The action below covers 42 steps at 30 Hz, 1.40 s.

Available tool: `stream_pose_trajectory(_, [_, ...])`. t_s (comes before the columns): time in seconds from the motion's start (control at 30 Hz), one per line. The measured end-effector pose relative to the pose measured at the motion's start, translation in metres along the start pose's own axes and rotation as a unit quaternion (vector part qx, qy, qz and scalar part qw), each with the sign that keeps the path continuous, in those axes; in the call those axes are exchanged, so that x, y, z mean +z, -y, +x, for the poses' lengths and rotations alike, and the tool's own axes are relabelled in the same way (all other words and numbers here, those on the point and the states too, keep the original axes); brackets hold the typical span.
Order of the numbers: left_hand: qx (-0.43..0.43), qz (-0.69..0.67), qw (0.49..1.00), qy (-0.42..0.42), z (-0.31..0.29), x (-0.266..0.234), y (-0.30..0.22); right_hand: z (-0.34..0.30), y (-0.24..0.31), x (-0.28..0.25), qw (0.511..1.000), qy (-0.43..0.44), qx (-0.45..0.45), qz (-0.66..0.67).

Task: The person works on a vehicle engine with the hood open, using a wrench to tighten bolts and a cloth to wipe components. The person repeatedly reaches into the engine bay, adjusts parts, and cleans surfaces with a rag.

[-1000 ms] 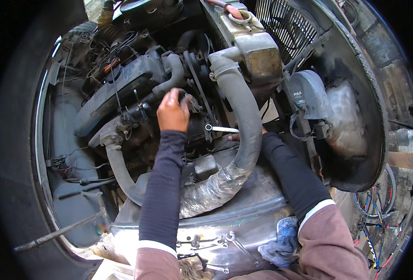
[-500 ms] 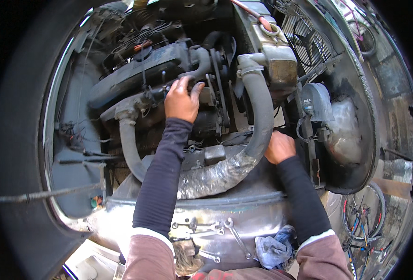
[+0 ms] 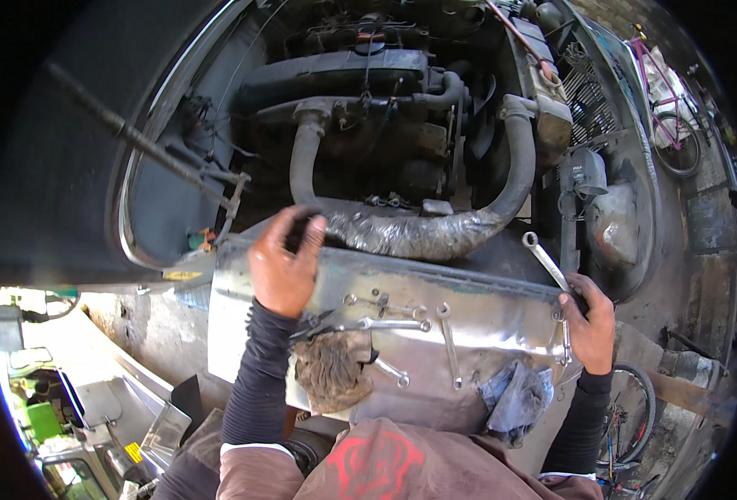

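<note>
A person leans over the open engine bay of a vehicle, seen from a camera on their head. The right hand is closed around the lower end of a slim, bright metal ring spanner, held at the right edge of the vehicle's front metal panel. The spanner's long axis runs on a slant, from the fist up and to the left, and its ring end points toward the engine bay, close to the thick, foil-wrapped radiator hose that curves across the bay. The left hand rests on the upper edge of the same panel, fingers bent over the rim and holding nothing else. Flat on the shiny, scuffed panel between the hands lie at least four more spanners: one lying crosswise, one lying nearly upright in the view, a short one below them, and one just beside the right hand; smaller tools above them are too tangled to count. Two rags lie at the panel's near edge, a brown one on the left and a blue-grey one on the right. Two bicycles show, a pink one top right and another's wheel lower right.
</note>
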<state>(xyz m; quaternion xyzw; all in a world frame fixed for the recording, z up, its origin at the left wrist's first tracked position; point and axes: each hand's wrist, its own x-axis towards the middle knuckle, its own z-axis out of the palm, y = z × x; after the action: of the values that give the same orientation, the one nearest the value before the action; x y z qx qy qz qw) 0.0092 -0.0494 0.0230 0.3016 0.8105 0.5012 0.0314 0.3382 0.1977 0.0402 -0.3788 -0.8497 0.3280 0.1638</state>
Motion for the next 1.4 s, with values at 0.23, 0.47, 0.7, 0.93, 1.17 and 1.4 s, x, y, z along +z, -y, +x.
stream_pose_trajectory(0.23, [-0.081,-0.058,0.991,0.092,-0.132,0.020,-0.024,-0.156,-0.054,0.082,0.961,-0.249,0.097,0.071])
stream_pose_trajectory(0.47, [-0.108,0.085,0.990,-0.016,-0.165,-0.029,0.008,-0.149,-0.065,0.108,0.961,-0.134,-0.077,-0.229])
stream_pose_trajectory(0.7, [0.049,0.231,0.959,0.156,-0.186,-0.015,-0.005,-0.039,-0.056,0.105,0.946,-0.161,-0.154,-0.233])
stream_pose_trajectory(0.93, [0.001,0.172,0.984,0.042,-0.216,-0.021,0.041,-0.099,0.036,0.098,0.969,0.016,-0.212,-0.122])
stream_pose_trajectory(1.17, [-0.028,0.180,0.980,0.075,-0.212,-0.018,0.031,-0.137,0.054,0.170,0.946,0.251,-0.174,-0.111])
stream_pose_trajectory(1.4, [0.028,0.155,0.986,0.063,-0.201,-0.030,-0.003,-0.110,0.059,0.085,0.917,0.226,-0.295,-0.143])
